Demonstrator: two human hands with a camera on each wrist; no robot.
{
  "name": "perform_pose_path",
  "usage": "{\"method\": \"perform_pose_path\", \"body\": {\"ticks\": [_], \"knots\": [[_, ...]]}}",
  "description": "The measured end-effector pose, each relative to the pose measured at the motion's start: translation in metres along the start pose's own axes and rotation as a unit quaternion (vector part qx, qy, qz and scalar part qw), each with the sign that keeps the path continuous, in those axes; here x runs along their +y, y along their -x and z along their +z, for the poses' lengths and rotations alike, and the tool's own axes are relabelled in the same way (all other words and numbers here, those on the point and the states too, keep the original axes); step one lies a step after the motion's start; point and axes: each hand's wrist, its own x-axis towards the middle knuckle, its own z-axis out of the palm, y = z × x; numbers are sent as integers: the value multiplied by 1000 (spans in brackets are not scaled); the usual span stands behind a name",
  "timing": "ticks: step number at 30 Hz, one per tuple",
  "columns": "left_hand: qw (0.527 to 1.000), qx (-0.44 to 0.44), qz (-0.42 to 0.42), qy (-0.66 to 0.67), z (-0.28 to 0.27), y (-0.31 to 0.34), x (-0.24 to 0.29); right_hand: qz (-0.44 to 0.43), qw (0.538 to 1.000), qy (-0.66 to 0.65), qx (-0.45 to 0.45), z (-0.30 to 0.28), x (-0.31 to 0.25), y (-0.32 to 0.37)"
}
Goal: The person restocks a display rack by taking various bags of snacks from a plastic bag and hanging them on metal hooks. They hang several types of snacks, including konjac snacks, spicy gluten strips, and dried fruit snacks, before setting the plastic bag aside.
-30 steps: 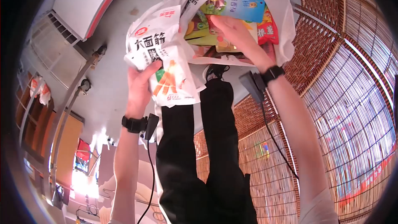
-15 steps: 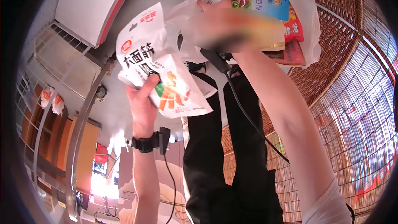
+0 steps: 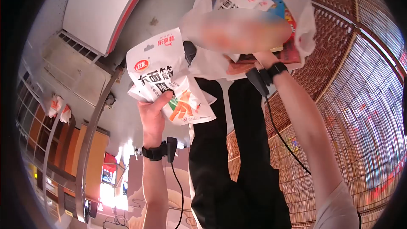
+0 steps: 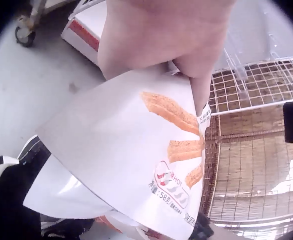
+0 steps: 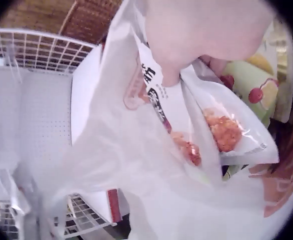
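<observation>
- We see the left hand (image 3: 153, 116) closed on a white snack packet (image 3: 171, 74), the thumb lying across its front and the other fingers hidden behind; a second white packet (image 4: 66, 195) shows behind the first, at its lower edge.
- We find the held packet tilted, just beside the white plastic bag (image 3: 207, 66); orange sticks and dark lettering are printed on its face.
- We see the right hand (image 5: 206, 30) inside the bag's mouth, its bent fingers touching white packets with reddish pieces (image 5: 224, 132); the fingertips are hidden and the head view blurs there, so we cannot tell how far open they are or whether they grip anything.
- We note a blue packet (image 3: 277, 2) in the bag; a green fruit-printed packet (image 5: 251, 82) lies near the right hand.
- We see black trousers (image 3: 212, 144) below the bag; a woven screen (image 3: 360, 102) stands to the right.
</observation>
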Motion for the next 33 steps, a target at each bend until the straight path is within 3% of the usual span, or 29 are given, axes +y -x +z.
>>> {"method": "perform_pose_path", "body": {"ticks": [2,4,6,10,12,18,23,26,27,28,31,33], "knots": [[998,-24,3,-59,4,5,11,-10,999,9,-37,-36,-7,11],[996,-36,24,-77,19,18,30,34,994,81,-66,-77,-17,24],[973,-56,11,-224,30,36,53,45,994,38,-96,-112,-39,44],[970,-117,21,-212,67,91,98,41,979,62,-189,-164,-121,95],[963,-153,37,-218,80,120,122,59,976,7,-210,-179,-167,119],[955,-194,157,-162,129,223,196,-90,969,-146,-178,-187,-312,200],[930,-213,237,-186,145,298,245,-221,922,-190,-254,-186,-407,256],[907,-253,258,-218,154,346,276,-240,912,-168,-287,-193,-443,281],[909,-244,273,-201,157,364,284,-237,923,-105,-285,-199,-459,292],[905,-267,266,-196,162,382,289,-237,903,-148,-327,-206,-472,305],[905,-286,263,-174,165,406,290,-230,911,-87,-330,-218,-512,333],[898,-295,276,-173,164,409,287,-267,886,-153,-346,-210,-526,340]]}}
